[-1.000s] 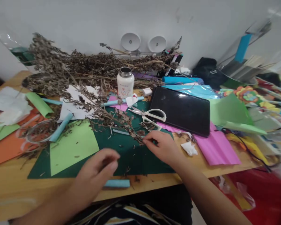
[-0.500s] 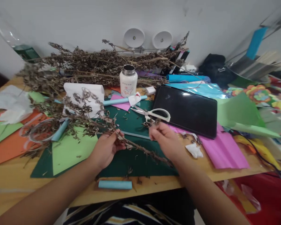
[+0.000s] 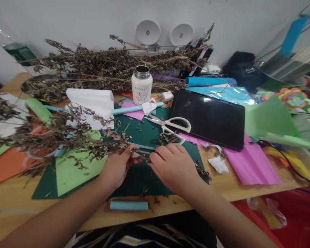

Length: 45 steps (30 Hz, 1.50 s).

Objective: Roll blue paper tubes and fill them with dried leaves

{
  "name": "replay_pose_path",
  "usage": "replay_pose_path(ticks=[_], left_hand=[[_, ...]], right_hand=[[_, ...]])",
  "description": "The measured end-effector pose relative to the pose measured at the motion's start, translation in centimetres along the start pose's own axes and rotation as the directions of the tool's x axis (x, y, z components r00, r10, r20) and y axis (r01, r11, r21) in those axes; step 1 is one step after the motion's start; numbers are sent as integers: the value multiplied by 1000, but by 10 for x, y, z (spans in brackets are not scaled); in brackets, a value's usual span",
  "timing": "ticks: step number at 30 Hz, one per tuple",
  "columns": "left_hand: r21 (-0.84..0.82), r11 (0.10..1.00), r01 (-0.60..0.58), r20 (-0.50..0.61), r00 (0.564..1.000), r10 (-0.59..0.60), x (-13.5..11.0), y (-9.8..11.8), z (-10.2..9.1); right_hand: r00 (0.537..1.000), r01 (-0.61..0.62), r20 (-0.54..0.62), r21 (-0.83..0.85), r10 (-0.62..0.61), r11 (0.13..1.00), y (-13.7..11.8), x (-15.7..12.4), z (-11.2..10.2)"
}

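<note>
At the left, I see the dry branch [image 3: 90, 146] over the tabletop [image 3: 14, 205]. It runs long-ways left to right, bushy end pointing left above the light green paper [image 3: 69, 177]. The fingers of the left hand [image 3: 117, 168] pinch its stem [image 3: 144, 156]. Behind, the white bottle [image 3: 141, 86] has tiny words I can't read from here. Next, the fingers of the right hand [image 3: 174, 167] curl tight over the stem. Farther right, the black cloth [image 3: 239, 67] has blurry white marks.

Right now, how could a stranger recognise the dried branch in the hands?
On the wooden desk, find the green mat. Above it, the left hand and right hand hold the dried branch, its leafy end spreading over the light green paper. Unlike the dried plants behind the bottle, it is held.
</note>
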<state>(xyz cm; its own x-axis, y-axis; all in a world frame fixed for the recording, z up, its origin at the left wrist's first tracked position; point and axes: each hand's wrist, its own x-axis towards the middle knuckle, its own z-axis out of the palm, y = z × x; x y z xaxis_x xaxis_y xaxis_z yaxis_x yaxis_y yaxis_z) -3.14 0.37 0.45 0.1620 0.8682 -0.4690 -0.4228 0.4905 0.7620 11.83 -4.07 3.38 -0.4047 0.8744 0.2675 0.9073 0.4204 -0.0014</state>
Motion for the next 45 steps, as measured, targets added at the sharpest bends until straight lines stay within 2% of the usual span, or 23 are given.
replay_pose_path(ticks=[4,9,13,18,20,22,23,25,28,29,30,31,33,36,41,43,45], left_hand=[[-3,1000,-8,-25,1000,8,0,0,1],[-14,1000,-23,-29,999,23,1,-1,2],[-12,999,-39,-51,998,38,1,0,2],[-16,999,-46,-34,998,45,-1,1,2],[-32,999,-43,-14,999,42,-2,1,2],[-35,998,-47,-9,999,46,-2,1,2],[-30,998,-53,-12,999,53,-2,1,3],[-15,998,-63,-29,998,63,-2,2,3],[-6,998,-57,-46,997,57,-2,3,4],[-9,998,-54,-47,997,54,-2,3,4],[-12,999,-52,-43,998,51,-2,3,4],[-16,998,-53,-39,998,52,-2,3,4],[-25,998,-59,-36,998,58,-2,3,4],[-38,997,-71,-28,997,70,-2,3,2],[-58,996,-61,-29,998,59,-1,3,2],[-53,997,-56,-30,998,55,-1,3,2],[-42,998,-54,-32,998,52,-1,3,2]], right_hand=[[1000,10,29,14,-11,1000,3,-2,7],[995,-103,16,119,101,988,12,-8,2],[997,-68,25,-9,68,998,10,-7,4],[996,-6,-95,-94,-3,996,12,-8,16],[987,33,-153,-58,-41,998,13,-9,19],[975,44,-219,54,-32,998,14,-11,18],[967,24,-255,145,14,989,15,-12,16],[926,-77,-317,377,206,923,18,-14,8],[774,-282,-301,625,558,728,30,-13,-7],[735,-336,-276,646,620,686,36,-12,-10],[726,-380,-243,637,643,670,41,-9,-13],[746,-409,-206,608,633,681,46,-6,-14],[823,-428,-110,526,558,735,54,1,-12],[905,-392,23,437,425,810,58,5,-5],[976,-213,121,393,180,895,56,-17,-7],[978,-157,183,313,103,937,55,-28,-9],[974,-127,213,223,78,967,54,-34,-8]])
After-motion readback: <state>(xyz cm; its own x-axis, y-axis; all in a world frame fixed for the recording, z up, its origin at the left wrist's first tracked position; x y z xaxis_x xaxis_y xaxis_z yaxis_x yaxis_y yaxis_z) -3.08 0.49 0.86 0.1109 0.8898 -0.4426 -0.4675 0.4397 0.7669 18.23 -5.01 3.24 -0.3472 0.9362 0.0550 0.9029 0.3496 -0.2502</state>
